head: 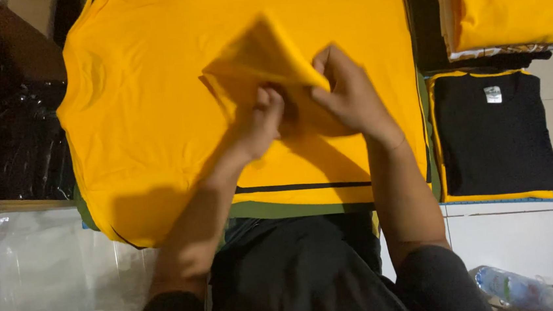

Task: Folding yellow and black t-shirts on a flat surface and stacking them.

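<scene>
Head view, looking straight down: both hands meet over the middle of a yellow shirt [155, 119] spread flat on the stack. The left hand [258, 127] has its fingers curled together and pinched on the lower edge of a lifted yellow fold [262, 54], a sleeve or corner by the look of it, though I cannot tell which. The right hand [347, 97] grips the same fold from the other side, thumb on top, fingers closed on the cloth beneath. The fold stands up like a little tent just above the fingertips, its peak pointing away from the person.

Just below the wrists a dark stripe [302, 187] runs along the shirt's near edge. Well off to the right of the right hand's fingers lies a folded black shirt [495, 135] on yellow cloth, and beyond it a folded yellow stack [508, 2]. Far left of the left fingers sits clear plastic wrap [36, 273]; a plastic bottle [517, 288] lies near the right elbow.

To do this well, I'd judge: keep both pinches level, pull the cloth taut between them, and lay the crease straight so no wrinkle gets trapped underneath.
</scene>
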